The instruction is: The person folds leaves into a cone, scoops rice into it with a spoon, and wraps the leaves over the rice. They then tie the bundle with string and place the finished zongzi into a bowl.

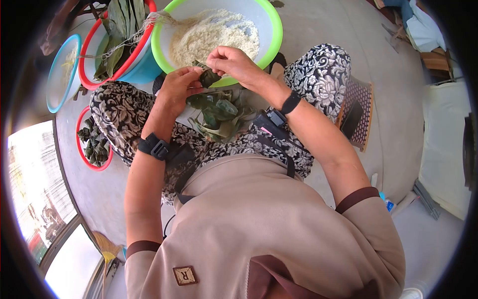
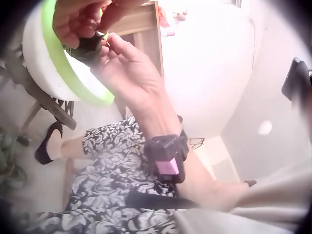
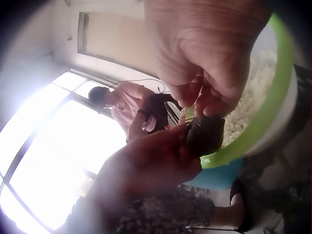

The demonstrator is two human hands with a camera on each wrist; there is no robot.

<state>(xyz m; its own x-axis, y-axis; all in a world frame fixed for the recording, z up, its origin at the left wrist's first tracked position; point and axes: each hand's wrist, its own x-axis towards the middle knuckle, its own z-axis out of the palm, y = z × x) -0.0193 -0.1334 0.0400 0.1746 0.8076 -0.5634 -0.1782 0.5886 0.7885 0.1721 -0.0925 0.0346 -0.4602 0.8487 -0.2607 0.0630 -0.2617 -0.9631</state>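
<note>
My left hand (image 1: 177, 88) grips a small rice dumpling (image 1: 209, 77) wrapped in dark green leaf, close over the near rim of a basin. Bent over it from the other side, my right hand (image 1: 239, 66) pinches a thin pale string (image 3: 198, 100) between thumb and fingers, right at the top of the wrapped leaf. Below both hands, a pile of loose green leaves (image 1: 219, 112) lies in front of my lap. White rice (image 1: 211, 40) covers much of the floor of the green-rimmed basin (image 1: 275, 32).
At the back left, a red-rimmed tub (image 1: 84, 70) holds long leaves and strings, beside a blue-rimmed bowl (image 1: 51, 94). A red basin (image 1: 79, 132) with several wrapped dumplings stands left of my knee. Another person (image 3: 124, 105) sits near the window.
</note>
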